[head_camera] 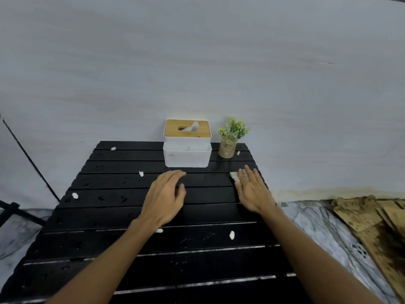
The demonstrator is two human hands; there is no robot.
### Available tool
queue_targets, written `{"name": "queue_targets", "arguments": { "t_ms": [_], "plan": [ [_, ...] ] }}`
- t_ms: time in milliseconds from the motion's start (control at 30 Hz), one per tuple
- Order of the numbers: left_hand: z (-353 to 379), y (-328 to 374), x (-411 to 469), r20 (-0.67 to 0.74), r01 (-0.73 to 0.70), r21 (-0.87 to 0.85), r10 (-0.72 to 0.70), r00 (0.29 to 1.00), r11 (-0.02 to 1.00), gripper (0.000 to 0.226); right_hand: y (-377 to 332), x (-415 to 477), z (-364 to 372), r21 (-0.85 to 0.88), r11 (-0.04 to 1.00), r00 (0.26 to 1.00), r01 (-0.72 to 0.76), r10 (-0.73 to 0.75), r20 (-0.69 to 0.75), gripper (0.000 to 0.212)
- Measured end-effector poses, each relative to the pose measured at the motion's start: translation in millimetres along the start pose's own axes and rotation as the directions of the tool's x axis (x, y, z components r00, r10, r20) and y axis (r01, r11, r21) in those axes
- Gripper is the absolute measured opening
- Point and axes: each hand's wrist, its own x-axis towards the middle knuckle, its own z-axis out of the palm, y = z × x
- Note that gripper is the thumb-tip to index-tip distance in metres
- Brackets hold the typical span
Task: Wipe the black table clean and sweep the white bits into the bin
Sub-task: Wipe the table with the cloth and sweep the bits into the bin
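Slats of the black table (114, 207) run crosswise in the head view, dotted with water drops; white bits (75, 195) lie scattered on them, one near the far left edge, one left of centre, one at the left side, two nearer the person, one beside the plant jar (227, 148). The right hand (252, 191) lies flat, fingers spread, pressing a pale cloth (235, 177) to the table near the right edge; only the cloth's far corner shows past the fingertips. The left hand (164, 198) hovers loose and empty over the middle slats, fingers slightly curled, gripping nothing. At the far edge stands a white tissue box (187, 143) with a wooden lid; the jar stands just right of it. No bin shows in view.
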Motion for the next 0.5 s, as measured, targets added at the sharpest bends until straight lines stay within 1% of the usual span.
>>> {"name": "queue_targets", "arguments": {
  "t_ms": [67, 167, 200, 267, 333, 367, 433, 500],
  "plan": [
    [14.2, 15.5, 13.9, 0.012, 0.009, -0.051, -0.008, 1.000, 0.999, 0.039, -6.4, 14.0, -1.0, 0.039, 0.999, 1.000, -0.016, 0.017, -0.018, 0.057],
    [31.4, 31.3, 31.6, 0.008, 0.093, -0.159, -0.093, 0.996, 0.983, 0.039, -25.1, 23.4, -4.6, 0.113, 0.994, 1.000, 0.001, -0.003, 0.013, 0.054],
    [35.5, 34.2, 35.6, 0.002, 0.118, -0.185, -0.120, 0.993, 0.976, 0.038, -34.5, 21.3, -4.8, 0.130, 0.990, 0.998, 0.049, -0.054, 0.038, 0.053],
    [41.1, 37.4, 39.8, -0.003, 0.147, -0.210, -0.151, 0.989, 0.967, 0.037, -56.8, 9.4, -1.1, 0.152, 0.961, 0.969, 0.233, -0.243, 0.053, 0.052],
    [43.0, 37.3, 40.5, -0.001, 0.151, -0.208, -0.154, 0.988, 0.967, 0.036, -78.2, -8.2, 1.4, 0.198, 0.875, 0.892, 0.442, -0.453, 0.011, 0.050],
    [43.0, 36.4, 39.9, -0.002, 0.148, -0.207, -0.152, 0.988, 0.967, 0.035, -84.4, -15.9, 0.8, 0.209, 0.831, 0.850, 0.516, -0.527, -0.001, 0.049],
    [40.9, 33.5, 38.3, -0.015, 0.151, -0.214, -0.157, 0.987, 0.965, 0.034, -85.5, -26.6, -3.9, 0.221, 0.776, 0.796, 0.591, -0.606, -0.001, 0.049],
    [37.6, 30.7, 37.7, -0.030, 0.156, -0.216, -0.166, 0.986, 0.964, 0.034, -74.0, -34.1, -9.9, 0.249, 0.771, 0.788, 0.586, -0.614, 0.046, 0.051]
  ]
}}
